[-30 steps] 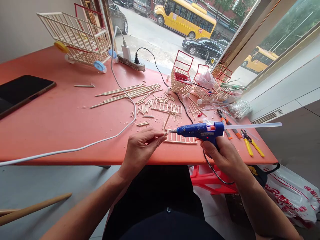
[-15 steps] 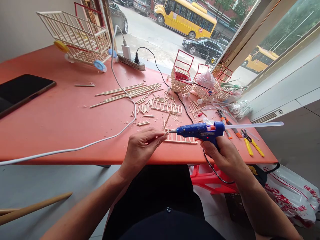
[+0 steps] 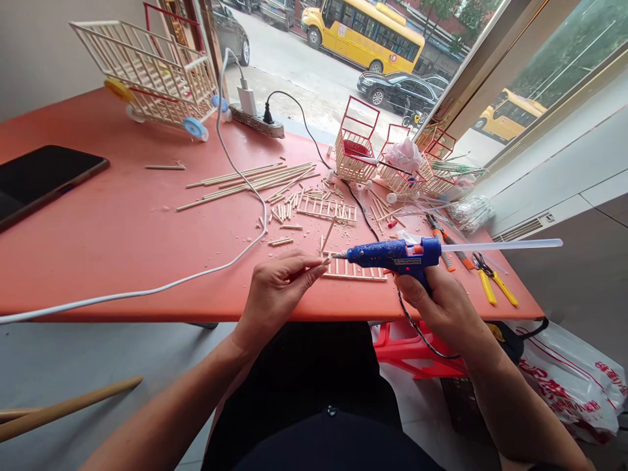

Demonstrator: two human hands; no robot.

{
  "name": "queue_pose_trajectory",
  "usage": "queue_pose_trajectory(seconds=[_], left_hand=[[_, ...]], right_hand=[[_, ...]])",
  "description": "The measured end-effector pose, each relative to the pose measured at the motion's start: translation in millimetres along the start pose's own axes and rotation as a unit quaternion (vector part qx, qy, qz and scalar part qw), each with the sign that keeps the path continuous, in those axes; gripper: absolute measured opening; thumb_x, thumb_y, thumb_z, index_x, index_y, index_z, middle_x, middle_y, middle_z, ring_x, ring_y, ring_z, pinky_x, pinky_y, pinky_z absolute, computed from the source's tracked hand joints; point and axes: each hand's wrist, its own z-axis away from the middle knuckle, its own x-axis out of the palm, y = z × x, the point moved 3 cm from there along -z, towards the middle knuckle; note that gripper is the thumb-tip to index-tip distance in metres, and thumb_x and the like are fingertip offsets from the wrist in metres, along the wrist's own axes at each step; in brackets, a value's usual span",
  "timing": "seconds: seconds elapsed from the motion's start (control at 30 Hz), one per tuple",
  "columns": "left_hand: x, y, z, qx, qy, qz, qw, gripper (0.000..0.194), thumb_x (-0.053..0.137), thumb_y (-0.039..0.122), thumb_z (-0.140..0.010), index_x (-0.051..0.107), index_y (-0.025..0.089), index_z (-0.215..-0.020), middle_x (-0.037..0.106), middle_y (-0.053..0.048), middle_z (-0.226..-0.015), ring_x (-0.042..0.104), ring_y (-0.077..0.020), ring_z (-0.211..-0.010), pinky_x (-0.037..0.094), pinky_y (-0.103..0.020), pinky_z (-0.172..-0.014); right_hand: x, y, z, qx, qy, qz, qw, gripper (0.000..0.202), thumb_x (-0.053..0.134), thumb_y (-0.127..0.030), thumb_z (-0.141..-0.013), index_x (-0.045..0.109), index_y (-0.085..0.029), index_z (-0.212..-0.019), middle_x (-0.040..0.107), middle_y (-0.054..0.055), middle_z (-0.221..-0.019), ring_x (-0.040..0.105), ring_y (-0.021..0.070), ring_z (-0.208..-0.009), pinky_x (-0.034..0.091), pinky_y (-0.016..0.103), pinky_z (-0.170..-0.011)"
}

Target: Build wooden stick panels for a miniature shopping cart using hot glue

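Observation:
My right hand (image 3: 436,297) is wrapped round the handle of a blue glue gun (image 3: 387,254), from whose back a long clear glue stick (image 3: 505,245) sticks out. The gun's nozzle points left, at the fingertips of my left hand (image 3: 282,281). Those fingers pinch a small wooden stick piece (image 3: 326,260), mostly hidden by them. Just behind the fingertips a thin stick (image 3: 329,234) stands at a tilt by a ladder-like stick frame (image 3: 363,277) on the red table. A second such frame (image 3: 328,209) lies farther back.
Long sticks (image 3: 250,184) and short pieces lie mid-table. A white cable (image 3: 196,273) crosses the left side. A phone (image 3: 44,180) and a large stick cart (image 3: 152,75) are at left; small carts (image 3: 356,160), pliers (image 3: 495,281) and a power strip (image 3: 258,121) are also there.
The glue gun's nozzle has shifted very slightly right, away from the left fingertips, and the glue stick's end reaches a little farther right. Both hands keep their holds.

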Motion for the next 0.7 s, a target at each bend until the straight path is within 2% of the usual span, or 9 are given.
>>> queue_pose_trajectory(seconds=[0.13, 0.23, 0.4, 0.6, 0.7], left_hand=[[-0.3, 1.2, 0.0, -0.008, -0.002, -0.001, 1.0, 0.008, 0.08, 0.018, -0.088, 0.087, 0.019, -0.092, 0.081, -0.002, -0.081, 0.073, -0.0141, -0.074, 0.055, -0.021, -0.069], [-0.5, 1.1, 0.0, -0.014, -0.003, -0.005, 1.0, 0.008, 0.079, 0.02, -0.088, 0.087, 0.019, -0.091, 0.081, -0.003, -0.08, 0.072, -0.0148, -0.073, 0.054, -0.022, -0.068], [-0.4, -1.7, 0.4, -0.017, -0.005, -0.011, 1.0, 0.009, 0.08, 0.021, -0.087, 0.087, 0.018, -0.092, 0.08, -0.005, -0.081, 0.07, -0.0158, -0.072, 0.053, -0.023, -0.065], [0.2, -4.1, 1.8, -0.017, -0.014, -0.005, 1.0, 0.01, 0.079, 0.022, -0.088, 0.087, 0.019, -0.095, 0.082, -0.006, -0.088, 0.073, -0.0183, -0.079, 0.055, -0.025, -0.069], [0.0, -4.1, 2.3, -0.018, -0.014, -0.005, 1.0, 0.011, 0.079, 0.022, -0.089, 0.087, 0.02, -0.095, 0.083, -0.006, -0.087, 0.074, -0.0183, -0.079, 0.055, -0.025, -0.068]], right_hand=[[-0.6, -1.6, 0.6, -0.023, 0.016, 0.022, 0.999, 0.02, 0.055, -0.034, -0.102, 0.065, -0.019, -0.094, 0.044, -0.005, -0.06, 0.039, 0.0128, -0.053, 0.034, 0.027, -0.053], [-0.8, -1.4, 2.3, -0.033, 0.024, 0.028, 0.999, 0.02, 0.055, -0.033, -0.101, 0.063, -0.019, -0.089, 0.047, -0.004, -0.062, 0.039, 0.0123, -0.054, 0.032, 0.026, -0.05], [-0.3, -2.7, 2.6, -0.029, 0.023, 0.022, 0.999, 0.019, 0.056, -0.033, -0.1, 0.06, -0.02, -0.088, 0.05, -0.003, -0.065, 0.043, 0.0126, -0.056, 0.033, 0.026, -0.051], [0.4, -6.6, -0.8, -0.026, 0.025, 0.022, 0.999, 0.021, 0.056, -0.035, -0.1, 0.057, -0.021, -0.084, 0.043, -0.005, -0.06, 0.037, 0.0124, -0.053, 0.034, 0.027, -0.052], [0.5, -7.0, -1.0, -0.021, 0.025, 0.026, 0.999, 0.02, 0.056, -0.034, -0.099, 0.055, -0.021, -0.085, 0.046, -0.005, -0.061, 0.041, 0.0129, -0.053, 0.034, 0.027, -0.051]])
